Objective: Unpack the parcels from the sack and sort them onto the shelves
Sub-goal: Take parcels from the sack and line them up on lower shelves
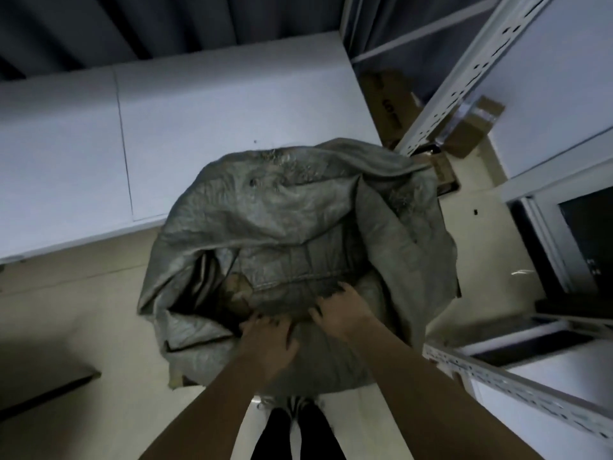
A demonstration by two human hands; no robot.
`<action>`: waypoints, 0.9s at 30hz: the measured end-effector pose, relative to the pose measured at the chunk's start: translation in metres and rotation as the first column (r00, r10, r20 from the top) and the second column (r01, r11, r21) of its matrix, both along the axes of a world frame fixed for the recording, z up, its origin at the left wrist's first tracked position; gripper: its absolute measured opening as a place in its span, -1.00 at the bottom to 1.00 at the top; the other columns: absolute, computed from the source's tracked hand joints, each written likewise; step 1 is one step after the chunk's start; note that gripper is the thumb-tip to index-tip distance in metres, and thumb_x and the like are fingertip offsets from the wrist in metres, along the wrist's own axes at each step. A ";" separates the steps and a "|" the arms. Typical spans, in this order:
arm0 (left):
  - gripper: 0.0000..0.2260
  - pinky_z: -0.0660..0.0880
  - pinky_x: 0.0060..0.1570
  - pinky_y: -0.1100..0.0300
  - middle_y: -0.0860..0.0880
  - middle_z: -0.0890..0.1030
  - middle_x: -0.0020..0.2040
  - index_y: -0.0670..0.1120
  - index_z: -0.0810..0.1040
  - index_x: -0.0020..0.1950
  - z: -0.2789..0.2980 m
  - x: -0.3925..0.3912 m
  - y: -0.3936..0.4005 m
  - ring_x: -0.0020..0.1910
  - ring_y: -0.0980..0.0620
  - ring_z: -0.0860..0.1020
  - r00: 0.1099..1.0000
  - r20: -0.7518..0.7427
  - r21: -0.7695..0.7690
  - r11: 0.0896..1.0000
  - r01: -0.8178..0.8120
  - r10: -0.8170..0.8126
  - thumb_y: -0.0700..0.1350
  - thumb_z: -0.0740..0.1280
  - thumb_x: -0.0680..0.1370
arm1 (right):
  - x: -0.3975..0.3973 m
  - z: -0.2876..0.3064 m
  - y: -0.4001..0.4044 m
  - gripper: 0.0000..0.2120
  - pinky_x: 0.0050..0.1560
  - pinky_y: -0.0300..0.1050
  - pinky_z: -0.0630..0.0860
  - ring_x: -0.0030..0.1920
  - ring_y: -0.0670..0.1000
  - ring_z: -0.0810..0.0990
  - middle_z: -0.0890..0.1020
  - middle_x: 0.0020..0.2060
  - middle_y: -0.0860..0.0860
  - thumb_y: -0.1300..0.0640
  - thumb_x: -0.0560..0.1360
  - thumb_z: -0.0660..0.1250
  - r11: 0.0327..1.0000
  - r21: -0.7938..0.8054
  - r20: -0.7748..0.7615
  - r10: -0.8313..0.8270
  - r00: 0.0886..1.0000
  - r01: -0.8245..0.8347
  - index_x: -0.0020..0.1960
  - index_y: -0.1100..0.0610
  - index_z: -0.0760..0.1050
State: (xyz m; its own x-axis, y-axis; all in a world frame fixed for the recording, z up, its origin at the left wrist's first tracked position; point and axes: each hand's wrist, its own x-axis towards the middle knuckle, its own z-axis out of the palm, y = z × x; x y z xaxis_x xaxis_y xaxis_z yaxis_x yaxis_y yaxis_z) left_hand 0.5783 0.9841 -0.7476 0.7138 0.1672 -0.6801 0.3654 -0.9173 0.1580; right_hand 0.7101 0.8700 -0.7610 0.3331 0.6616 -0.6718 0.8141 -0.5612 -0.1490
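A large grey woven sack [292,234] is seen standing on the pale floor [83,327] at the centre of the view, its mouth rumpled and folded over itself. The near rim of the sack, at about six o'clock of its mouth, is gripped by both hands: the left hand [265,340] has its fingers curled over the fabric edge, and the right hand [335,310], just beside it toward three o'clock, has its fingers hooked into the same fold. The task is judged to be at its very beginning; the sack is only being opened, and no parcel is held. Inside the opening, at about nine o'clock from the hands, a brown parcel [237,287] is partly exposed, so unpacking is thought to remain almost wholly to be done. The white metal shelves [497,376] stand at three to four o'clock, with a slotted upright [464,78] at one o'clock; brown cartons [471,131] lie near its foot, though whether these were sorted from this sack cannot be told. The sack's depth and the number of parcels are hidden by the folds, the light is dim, and the shelf tiers are cut off at the frame's right edge.
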 end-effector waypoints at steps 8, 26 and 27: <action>-0.64 0.42 0.03 0.11 -0.15 0.55 0.19 -0.15 0.50 0.24 -0.016 -0.025 -0.009 0.11 -0.11 0.52 0.953 -0.294 -0.313 0.935 -0.168 0.072 0.04 0.06 0.66 | -0.045 -0.008 -0.042 -0.59 0.03 0.00 0.41 0.12 0.15 0.54 0.56 0.14 0.12 -0.12 0.60 0.13 0.902 -0.426 -0.216 -0.174 0.961 0.068 0.25 0.15 0.45; -0.14 0.08 0.44 -0.13 -0.11 0.15 0.49 0.03 -0.05 0.56 -0.053 0.005 -0.021 0.46 -0.16 0.14 0.997 -0.035 -0.040 0.996 -0.075 0.073 0.30 0.30 0.42 | -0.030 -0.039 -0.058 -0.31 0.38 0.11 0.27 0.39 0.22 0.31 0.27 0.44 0.20 -0.27 0.60 -0.03 0.376 -0.335 -0.124 -0.927 0.355 0.864 0.55 0.16 0.00; -0.07 0.03 0.44 -0.18 -0.13 0.11 0.49 0.01 -0.12 0.57 -0.055 0.003 -0.024 0.46 -0.18 0.12 0.998 -0.044 -0.023 0.999 -0.049 0.048 0.33 0.31 0.39 | -0.030 -0.040 -0.060 -0.32 0.38 0.10 0.27 0.39 0.22 0.32 0.28 0.43 0.20 -0.26 0.61 -0.06 0.364 -0.340 -0.130 -0.931 0.340 0.867 0.54 0.18 0.03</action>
